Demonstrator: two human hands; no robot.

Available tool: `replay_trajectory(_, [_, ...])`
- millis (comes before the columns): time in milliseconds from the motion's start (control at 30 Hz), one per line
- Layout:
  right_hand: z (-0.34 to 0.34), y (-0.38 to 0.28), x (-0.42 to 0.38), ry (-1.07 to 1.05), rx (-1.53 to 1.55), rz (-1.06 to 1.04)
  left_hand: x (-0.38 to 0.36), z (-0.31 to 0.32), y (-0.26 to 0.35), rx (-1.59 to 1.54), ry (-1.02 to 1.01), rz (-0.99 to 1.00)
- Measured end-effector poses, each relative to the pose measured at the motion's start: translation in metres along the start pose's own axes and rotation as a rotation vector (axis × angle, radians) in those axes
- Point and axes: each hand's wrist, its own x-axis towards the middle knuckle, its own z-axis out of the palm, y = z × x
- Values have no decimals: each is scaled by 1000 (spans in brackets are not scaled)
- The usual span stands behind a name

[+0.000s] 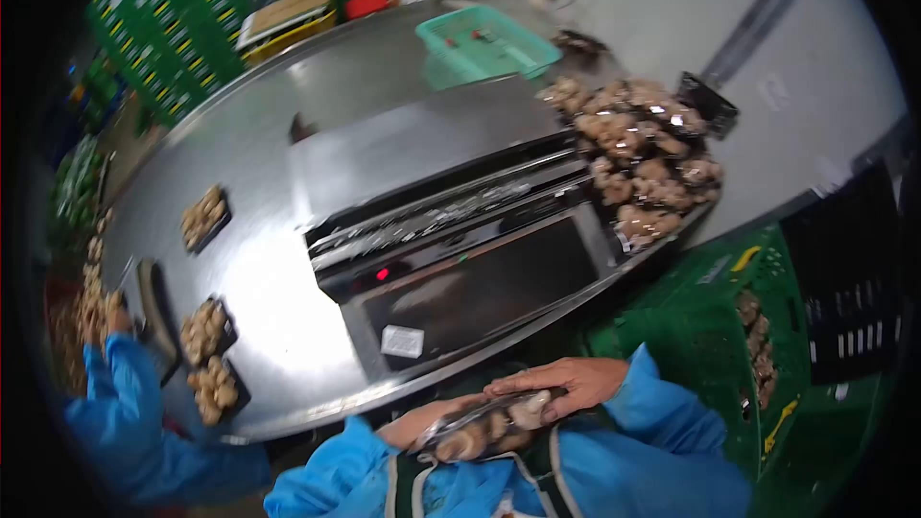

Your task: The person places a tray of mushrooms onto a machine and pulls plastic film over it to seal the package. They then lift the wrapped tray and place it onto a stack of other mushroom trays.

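A film-wrapped tray of ginger [491,428] is held close against my front, below the table edge. My left hand [417,422] grips its left end, the fingers mostly hidden behind the pack. Across the top right of the pack lies my right hand [576,384], thumb on the near side and fingers along the far edge. Just beyond is the wrapping machine [480,278], with a film roll, a dark plate, a small red light and a white label [403,341].
Wrapped ginger packs [648,153] are piled right of the machine. Unwrapped ginger trays [203,219] stand on the metal table [278,326]. A co-worker's blue sleeve [134,374] is at far left. A mint basket [489,43] is behind; green crates [691,302] stand at right.
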Motion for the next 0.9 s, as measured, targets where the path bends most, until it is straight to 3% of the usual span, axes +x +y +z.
replay_trajectory(33, [-3, 17, -13, 76, 76, 19, 3, 5, 8, 541, 104, 154])
replay_trajectory(67, [2, 52, -23, 212, 326, -59, 4, 8, 20, 235, 81, 193])
replay_trajectory(100, [11, 88, -30, 334, 577, -149, 9, 0, 7, 156, 189, 435])
replay_trajectory(133, [18, 106, -27, 301, 942, -302, 15, 5, 14, 83, 265, 564])
replay_trajectory(167, [29, 162, -10, 69, 1347, -625, 17, 14, 23, 7, 343, 690])
replay_trajectory(200, [29, 153, 1, 77, 1412, -738, 18, 33, 38, -18, 211, 627])
replay_trajectory(233, [24, 153, -6, 246, 1380, -676, 22, 49, 51, -45, 84, 561])
replay_trajectory(267, [18, 153, -14, 413, 1335, -595, 31, 37, 55, 315, 99, 384])
replay_trajectory(300, [13, 152, -21, 568, 1284, -500, 40, 45, 62, 379, 5, 434])
replay_trajectory(367, [-9, 94, -48, 918, 1119, -362, 59, 37, 80, 706, 117, 262])
replay_trajectory(400, [-28, 103, -64, 954, 1077, -475, 73, 33, 73, 582, 188, 305])
replay_trajectory(433, [-50, 89, -75, 1157, 1073, -461, 88, 19, 68, 707, 280, 391])
replay_trajectory(467, [-73, 51, -84, 1343, 1111, -594, 101, 28, 77, 544, 213, 471])
replay_trajectory(500, [-106, 55, -113, 1387, 1046, -663, 113, 37, 86, 378, 144, 546])
replay_trajectory(533, [-139, 60, -141, 1429, 981, -732, 117, 41, 93, 375, 165, 559])
replay_trajectory(600, [-194, 8, -176, 1705, 841, -902, 121, 46, 101, 426, 221, 550])
replay_trajectory(633, [-239, 23, -210, 1674, 739, -930, 123, 45, 103, 474, 281, 537])
replay_trajectory(667, [-274, 15, -230, 1645, 828, -931, 123, 37, 100, 421, 265, 564])
replay_trajectory(733, [-343, 10, -266, 1712, 621, -852, 115, 33, 98, 393, 347, 552])
replay_trajectory(767, [-360, -12, -272, 1708, 772, -823, 110, 31, 95, 370, 419, 527])
replay_trajectory(800, [-395, 3, -289, 1658, 683, -863, 105, 28, 92, 310, 475, 532])
replay_trajectory(867, [-475, 32, -341, 1799, 461, -623, 91, 26, 86, 266, 577, 525])
replay_trajectory(900, [-518, 54, -371, 1947, 121, -362, 79, 27, 86, 256, 638, 524])
